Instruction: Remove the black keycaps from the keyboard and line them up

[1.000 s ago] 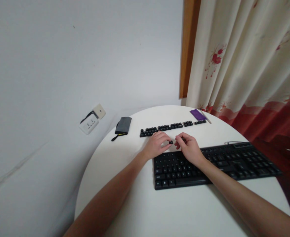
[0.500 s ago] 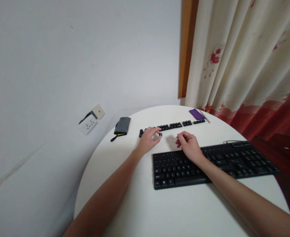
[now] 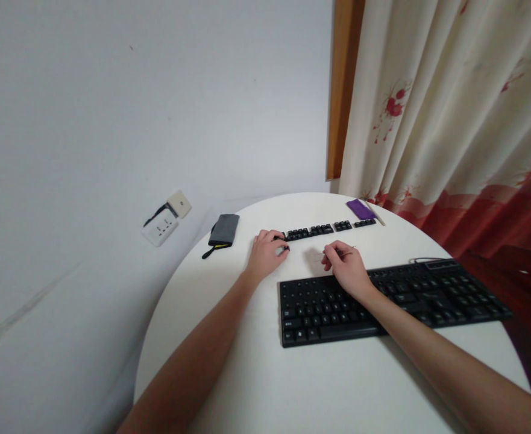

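Note:
A small black keycap sits at the thumb and fingertips of my left hand, which is closed in a loose pinch low over the table. Just beyond it runs a line of loose black keycaps, and my fingers cover part of its left end. My right hand is curled around a thin wire tool; only slim ends of it show. The wrist rests above a black keyboard, whose upper left part shows sockets without caps.
On the round white table, a grey pouch with a black strap lies back left. A purple cloth and a pale stick lie at the back right. A wall with a socket stands left, a curtain right.
My left hand has shifted slightly left with the keycap, drawing it closer to the left end of the keycap row. My right hand has stayed in place.

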`<state>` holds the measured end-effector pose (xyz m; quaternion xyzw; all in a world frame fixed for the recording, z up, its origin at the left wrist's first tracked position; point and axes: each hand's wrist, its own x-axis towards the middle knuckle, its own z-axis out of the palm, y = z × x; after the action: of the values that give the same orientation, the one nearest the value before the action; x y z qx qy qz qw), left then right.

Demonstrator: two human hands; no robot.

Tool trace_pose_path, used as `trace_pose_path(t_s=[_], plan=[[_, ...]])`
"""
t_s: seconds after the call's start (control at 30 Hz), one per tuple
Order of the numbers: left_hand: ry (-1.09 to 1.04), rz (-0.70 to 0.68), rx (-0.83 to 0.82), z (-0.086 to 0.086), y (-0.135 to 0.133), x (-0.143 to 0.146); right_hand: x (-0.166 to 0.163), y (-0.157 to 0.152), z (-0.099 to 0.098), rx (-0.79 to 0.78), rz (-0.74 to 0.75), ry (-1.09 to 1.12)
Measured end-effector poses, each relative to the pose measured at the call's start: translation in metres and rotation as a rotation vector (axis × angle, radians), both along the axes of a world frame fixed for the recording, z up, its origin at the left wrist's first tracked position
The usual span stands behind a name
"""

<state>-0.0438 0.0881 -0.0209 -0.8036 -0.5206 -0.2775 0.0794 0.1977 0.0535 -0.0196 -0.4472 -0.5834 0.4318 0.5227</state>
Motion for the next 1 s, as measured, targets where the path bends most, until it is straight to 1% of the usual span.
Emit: trace_pose_path(t_s=[0.2, 0.37, 0.5, 0.77, 1.0], plan=[[-0.044, 0.002, 0.012, -0.0012, 0.0009, 0.0014, -0.0001, 0.0004, -0.0014, -0.002, 0.0, 0.007], [-0.062, 0.041, 0.013, -0.0039, 0.0039, 0.0021, 0.0002, 0.0011, -0.0032, -0.007, 0.004, -0.002], [-0.055, 0.054, -0.004, -0.0041, 0.005, 0.0027, 0.0002, 0.0001, -0.0032, -0.006, 0.004, -0.003], [-0.048, 0.088, 0.021, -0.0031, 0.0036, 0.0026, -0.0001, -0.0021, 0.0009, -0.005, 0.004, -0.013], [-0.05, 0.086, 0.031, -0.0038, 0.0044, 0.0013, -0.0005, -0.0011, -0.0013, -0.011, 0.02, -0.014]])
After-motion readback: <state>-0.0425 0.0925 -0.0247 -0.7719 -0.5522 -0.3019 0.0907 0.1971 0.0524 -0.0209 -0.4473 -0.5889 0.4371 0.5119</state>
